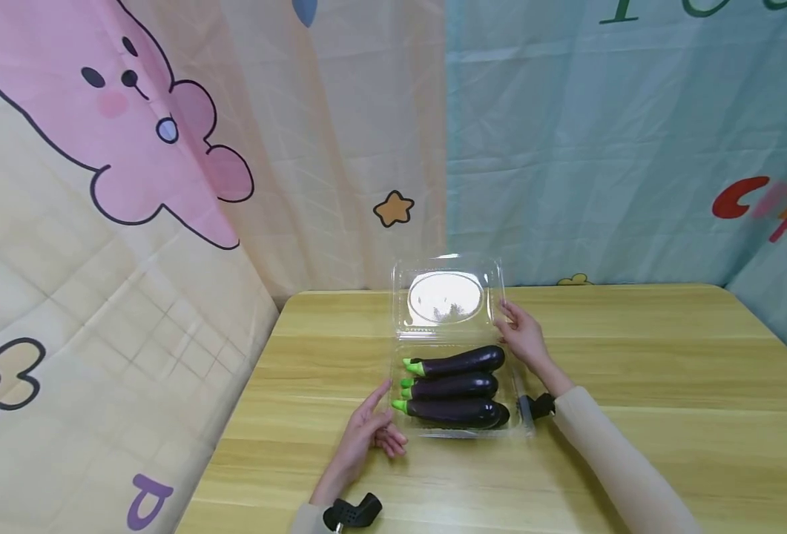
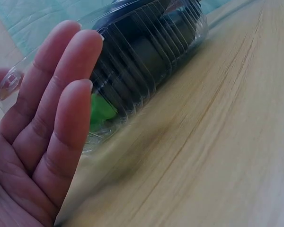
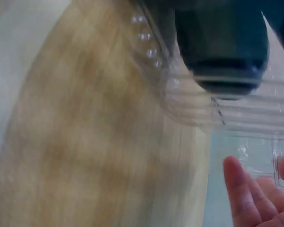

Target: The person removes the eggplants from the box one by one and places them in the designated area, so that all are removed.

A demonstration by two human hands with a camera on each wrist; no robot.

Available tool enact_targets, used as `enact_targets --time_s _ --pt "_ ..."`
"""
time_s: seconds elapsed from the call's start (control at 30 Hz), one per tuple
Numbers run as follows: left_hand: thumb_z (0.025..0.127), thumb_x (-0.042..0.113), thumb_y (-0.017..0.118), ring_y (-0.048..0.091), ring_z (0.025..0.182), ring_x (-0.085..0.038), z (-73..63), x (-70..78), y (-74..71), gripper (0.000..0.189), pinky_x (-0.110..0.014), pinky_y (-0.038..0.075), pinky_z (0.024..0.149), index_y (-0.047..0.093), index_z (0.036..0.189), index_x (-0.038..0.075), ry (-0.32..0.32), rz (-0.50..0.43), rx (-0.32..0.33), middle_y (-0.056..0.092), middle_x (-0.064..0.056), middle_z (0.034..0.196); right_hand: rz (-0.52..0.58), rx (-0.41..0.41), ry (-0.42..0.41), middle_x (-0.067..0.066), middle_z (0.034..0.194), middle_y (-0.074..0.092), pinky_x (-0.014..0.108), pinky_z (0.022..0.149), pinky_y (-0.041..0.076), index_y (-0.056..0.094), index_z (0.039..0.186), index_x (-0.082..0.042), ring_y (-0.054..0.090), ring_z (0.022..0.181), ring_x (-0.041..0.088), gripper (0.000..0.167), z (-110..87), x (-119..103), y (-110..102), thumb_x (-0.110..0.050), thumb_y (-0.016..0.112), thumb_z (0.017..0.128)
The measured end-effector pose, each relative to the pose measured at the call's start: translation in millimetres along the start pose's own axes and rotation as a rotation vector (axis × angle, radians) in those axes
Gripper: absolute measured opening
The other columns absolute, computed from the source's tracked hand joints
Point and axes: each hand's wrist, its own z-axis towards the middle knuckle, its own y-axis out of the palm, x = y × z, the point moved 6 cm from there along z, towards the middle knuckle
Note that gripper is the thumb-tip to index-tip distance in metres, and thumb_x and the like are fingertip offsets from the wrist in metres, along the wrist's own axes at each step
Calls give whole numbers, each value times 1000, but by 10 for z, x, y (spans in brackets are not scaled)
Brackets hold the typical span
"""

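Note:
A hinged clear plastic clamshell box lies on the table with its lid raised at the back. Several dark purple eggplants with bright green stem ends lie side by side in the base, stems to the left. My right hand pinches the right edge of the lid between thumb and fingers. At the left side of the base, my left hand touches the rim with its extended index finger. Its other fingers are relaxed beside the ribbed wall, near a green stem.
The wood-grain table reaches back to a printed cloth hanging behind it and along the sides. Black wrist mounts sit at both sleeves, and the right one is close to the box's right side.

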Motion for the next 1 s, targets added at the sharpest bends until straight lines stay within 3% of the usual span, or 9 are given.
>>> enact_targets --time_s 0.13,0.37,0.67,1.0 --pt "102 17 40 68 64 -17 0 8 3 61 -29 54 56 7 152 3 1 -2 -1 70 0 73 -25 -44 63 29 141 35 23 66 54 28 143 10 58 102 42 53 -2 15 0 -4 50 97" --pt "102 14 38 68 63 -17 10 16 -9 60 -29 54 55 7 152 3 16 5 5 70 -1 72 -19 -142 114 30 143 33 25 77 53 21 144 12 51 115 41 53 -2 61 52 -8 43 100" --pt "101 16 40 68 62 -17 29 7 -18 62 -27 53 54 7 151 1 25 -7 21 69 -1 70 -128 -141 101 33 138 37 45 96 43 24 141 17 42 124 41 53 19 79 50 -12 43 101" --pt "101 15 41 68 61 -17 22 11 -19 60 -26 53 52 10 151 1 32 -16 36 69 -1 69 -177 -135 115 35 134 41 48 95 43 27 139 18 45 120 43 52 26 99 59 -15 43 102"
